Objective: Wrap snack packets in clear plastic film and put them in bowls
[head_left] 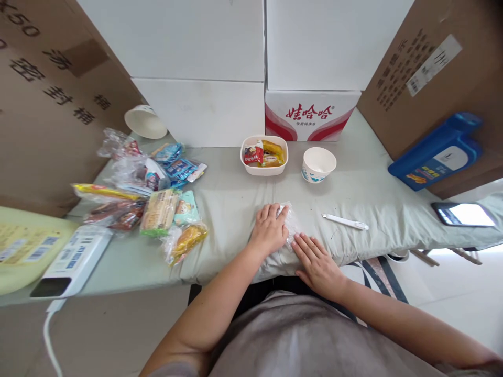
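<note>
A clear, crinkled piece of plastic [291,220] lies on the covered surface close to its front edge. My left hand [270,229] rests palm down on its left side, fingers stretched out and partly covering it. From the lower right, my right hand [319,266] lies flat with straight fingers, the tips touching the plastic's lower edge. Neither hand grips anything that I can see. A white utility knife [346,222] lies to the right of the plastic. Beyond it stands a white paper bowl [318,165] with a blue pattern, beside a rectangular tub [264,170] holding wrapped snacks.
Packaged snacks [159,209] are heaped at left, near a tipped paper bowl [145,122] and a white power strip [74,262]. White boxes [196,112] wall off the back. At right, a blue bottle [436,152] leans on a brown carton [428,78], above a phone [463,214].
</note>
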Demonstrator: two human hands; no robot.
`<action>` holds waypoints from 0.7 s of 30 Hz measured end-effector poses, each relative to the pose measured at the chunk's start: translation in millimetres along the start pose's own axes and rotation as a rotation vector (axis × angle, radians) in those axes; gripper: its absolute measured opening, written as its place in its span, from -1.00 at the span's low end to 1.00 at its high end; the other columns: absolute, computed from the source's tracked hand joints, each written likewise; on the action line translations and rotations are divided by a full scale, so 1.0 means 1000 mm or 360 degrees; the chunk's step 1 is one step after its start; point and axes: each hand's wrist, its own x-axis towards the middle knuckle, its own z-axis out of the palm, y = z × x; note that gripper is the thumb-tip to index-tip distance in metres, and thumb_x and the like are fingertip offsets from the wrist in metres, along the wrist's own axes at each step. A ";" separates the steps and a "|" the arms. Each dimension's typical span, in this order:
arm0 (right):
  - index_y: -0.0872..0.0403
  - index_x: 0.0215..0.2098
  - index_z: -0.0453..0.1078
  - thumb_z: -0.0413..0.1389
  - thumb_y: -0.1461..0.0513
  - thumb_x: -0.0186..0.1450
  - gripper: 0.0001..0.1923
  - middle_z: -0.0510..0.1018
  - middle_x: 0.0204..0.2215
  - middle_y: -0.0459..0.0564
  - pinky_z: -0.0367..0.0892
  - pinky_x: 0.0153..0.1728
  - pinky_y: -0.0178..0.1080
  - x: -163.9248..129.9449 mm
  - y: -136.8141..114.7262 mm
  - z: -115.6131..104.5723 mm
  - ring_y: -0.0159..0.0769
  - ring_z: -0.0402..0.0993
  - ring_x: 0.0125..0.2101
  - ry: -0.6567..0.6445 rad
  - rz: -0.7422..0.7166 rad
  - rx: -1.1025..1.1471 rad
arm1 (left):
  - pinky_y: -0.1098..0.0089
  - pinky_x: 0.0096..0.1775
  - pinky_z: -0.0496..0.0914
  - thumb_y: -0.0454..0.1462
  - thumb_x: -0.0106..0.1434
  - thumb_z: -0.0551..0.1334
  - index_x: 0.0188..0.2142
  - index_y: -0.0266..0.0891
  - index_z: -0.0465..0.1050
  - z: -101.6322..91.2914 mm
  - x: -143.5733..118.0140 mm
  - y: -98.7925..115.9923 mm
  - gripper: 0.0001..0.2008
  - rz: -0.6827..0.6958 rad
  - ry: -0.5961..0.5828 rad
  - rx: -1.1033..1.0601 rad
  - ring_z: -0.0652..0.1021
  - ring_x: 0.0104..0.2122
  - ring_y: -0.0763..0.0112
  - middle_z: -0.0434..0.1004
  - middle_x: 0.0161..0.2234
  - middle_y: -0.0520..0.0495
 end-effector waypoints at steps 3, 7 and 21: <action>0.18 0.25 0.19 0.05 0.22 0.34 -0.48 0.40 0.13 0.21 0.21 0.09 0.00 -0.004 -0.001 -0.003 -0.05 0.27 0.13 0.0078 0.0033 0.0095 | 0.03 0.09 0.22 -0.29 0.16 0.19 0.19 -0.24 0.30 -0.005 -0.002 0.000 -0.44 0.0147 -0.0089 -0.0056 0.29 0.06 0.03 0.35 0.05 -0.23; 0.07 0.01 0.39 0.01 0.30 0.36 -0.72 0.55 -0.20 0.06 0.27 -0.12 -0.08 0.001 0.002 -0.007 -0.20 0.40 -0.20 0.0243 -0.0039 0.0204 | 0.05 0.09 0.23 -0.26 0.20 0.20 0.15 -0.17 0.34 -0.008 -0.004 -0.004 -0.51 0.0366 -0.0165 -0.0212 0.30 0.06 0.07 0.38 0.05 -0.17; 0.09 -0.06 0.38 -0.07 0.24 0.44 -0.77 0.56 -0.33 0.00 0.25 -0.39 -0.32 0.085 0.054 -0.016 -0.34 0.48 -0.39 0.0078 0.0096 0.0372 | 0.10 0.04 0.33 -0.50 0.20 0.00 0.30 -0.22 0.00 0.013 -0.003 -0.019 -0.34 0.0178 0.0094 -0.0651 0.41 -0.02 0.20 0.50 -0.06 -0.15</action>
